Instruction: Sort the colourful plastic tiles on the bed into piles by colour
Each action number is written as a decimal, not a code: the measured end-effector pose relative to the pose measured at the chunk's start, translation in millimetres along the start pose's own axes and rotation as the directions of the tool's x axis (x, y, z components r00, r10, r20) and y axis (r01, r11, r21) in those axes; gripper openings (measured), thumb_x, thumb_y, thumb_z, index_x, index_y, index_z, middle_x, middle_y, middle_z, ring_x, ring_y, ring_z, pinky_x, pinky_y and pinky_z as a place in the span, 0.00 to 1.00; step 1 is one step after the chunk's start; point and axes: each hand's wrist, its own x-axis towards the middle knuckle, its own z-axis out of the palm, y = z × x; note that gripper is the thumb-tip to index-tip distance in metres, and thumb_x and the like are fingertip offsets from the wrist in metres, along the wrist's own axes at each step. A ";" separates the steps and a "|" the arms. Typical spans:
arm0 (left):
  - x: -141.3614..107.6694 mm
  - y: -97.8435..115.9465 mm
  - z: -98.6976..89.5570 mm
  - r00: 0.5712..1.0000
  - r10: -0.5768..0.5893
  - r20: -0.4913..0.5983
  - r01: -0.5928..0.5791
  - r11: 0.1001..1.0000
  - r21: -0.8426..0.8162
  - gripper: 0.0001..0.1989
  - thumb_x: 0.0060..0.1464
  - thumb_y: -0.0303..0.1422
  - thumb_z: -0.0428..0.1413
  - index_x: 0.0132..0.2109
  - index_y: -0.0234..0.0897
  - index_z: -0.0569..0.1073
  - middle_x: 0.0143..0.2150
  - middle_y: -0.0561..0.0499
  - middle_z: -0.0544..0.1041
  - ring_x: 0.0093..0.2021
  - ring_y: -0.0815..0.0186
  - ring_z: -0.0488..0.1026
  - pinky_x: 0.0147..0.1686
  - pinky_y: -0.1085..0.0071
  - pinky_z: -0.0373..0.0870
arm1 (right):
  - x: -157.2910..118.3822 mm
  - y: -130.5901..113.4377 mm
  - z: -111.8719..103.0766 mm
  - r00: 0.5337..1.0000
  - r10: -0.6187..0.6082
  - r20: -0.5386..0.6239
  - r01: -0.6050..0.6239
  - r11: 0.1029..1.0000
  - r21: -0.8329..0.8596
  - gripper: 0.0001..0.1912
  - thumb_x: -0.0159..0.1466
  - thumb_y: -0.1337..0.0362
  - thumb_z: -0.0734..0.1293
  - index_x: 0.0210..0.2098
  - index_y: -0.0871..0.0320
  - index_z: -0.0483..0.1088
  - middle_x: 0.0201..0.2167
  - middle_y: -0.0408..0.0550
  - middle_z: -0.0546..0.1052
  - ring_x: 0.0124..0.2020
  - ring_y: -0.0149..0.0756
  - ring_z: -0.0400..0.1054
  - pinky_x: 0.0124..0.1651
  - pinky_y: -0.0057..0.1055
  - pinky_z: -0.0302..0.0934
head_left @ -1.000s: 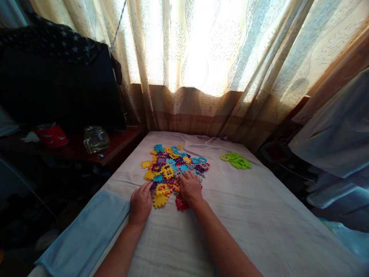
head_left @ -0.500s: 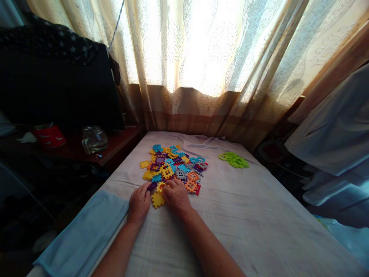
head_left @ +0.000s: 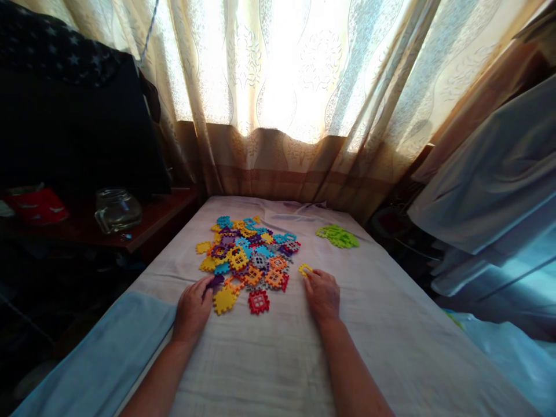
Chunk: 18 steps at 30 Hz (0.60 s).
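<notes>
A pile of toothed plastic interlocking tiles [head_left: 260, 252] in several colours lies on the sheet. My left hand [head_left: 192, 308] is at its near left edge, its curled fingers closed on a dark purple tile [head_left: 216, 282]. Beside that hand lies a solid yellow tile [head_left: 225, 300], and a red window tile [head_left: 258, 302] sits at the pile's near edge. To the right of the pile, my right hand [head_left: 322, 293] pinches a yellow open-centred tile [head_left: 304, 270] just above or on the sheet. A separate heap of green tiles [head_left: 337, 236] lies farther back.
The pale sheet [head_left: 278, 370] covers the bed-like surface. A light blue folded cloth [head_left: 113, 347] lies along its left edge. On a dark desk stand a glass jug [head_left: 118, 211] and a red container [head_left: 37, 205]. Curtains [head_left: 278, 150] hang behind; clothes [head_left: 486, 168] hang at right.
My right hand has moved right, away from the pile, carrying the yellow open-centred tile. The red window tile it covered now shows. My left hand stays by the purple tile; the view has shifted slightly.
</notes>
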 end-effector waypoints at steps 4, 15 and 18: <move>0.3 2.7 -2.1 1.000 -0.017 0.003 0.017 1.000 -0.009 0.19 0.54 0.36 0.46 0.48 0.40 0.76 0.48 0.46 0.80 0.48 0.58 0.76 0.53 0.60 0.70 | -0.7 -8.4 -1.2 0.998 0.056 0.037 -0.055 0.998 -0.003 0.10 0.60 0.66 0.63 0.38 0.50 0.75 0.42 0.54 0.75 0.45 0.53 0.65 0.44 0.49 0.58; 0.7 7.0 -5.2 0.999 -0.027 0.035 0.028 0.999 -0.025 0.17 0.56 0.35 0.47 0.48 0.41 0.76 0.47 0.49 0.81 0.48 0.60 0.76 0.53 0.63 0.70 | -24.9 -143.4 15.3 0.787 -0.516 0.339 0.420 0.850 0.318 0.18 0.61 0.61 0.67 0.51 0.52 0.71 0.50 0.49 0.75 0.52 0.44 0.63 0.55 0.42 0.57; 0.2 7.3 -4.7 0.999 -0.023 0.030 0.024 0.999 -0.026 0.17 0.56 0.34 0.47 0.48 0.41 0.76 0.47 0.48 0.80 0.48 0.60 0.75 0.54 0.61 0.69 | -22.3 -156.3 22.3 0.696 -0.595 0.401 0.487 0.802 0.346 0.22 0.61 0.59 0.68 0.54 0.51 0.68 0.58 0.48 0.70 0.59 0.45 0.58 0.58 0.44 0.53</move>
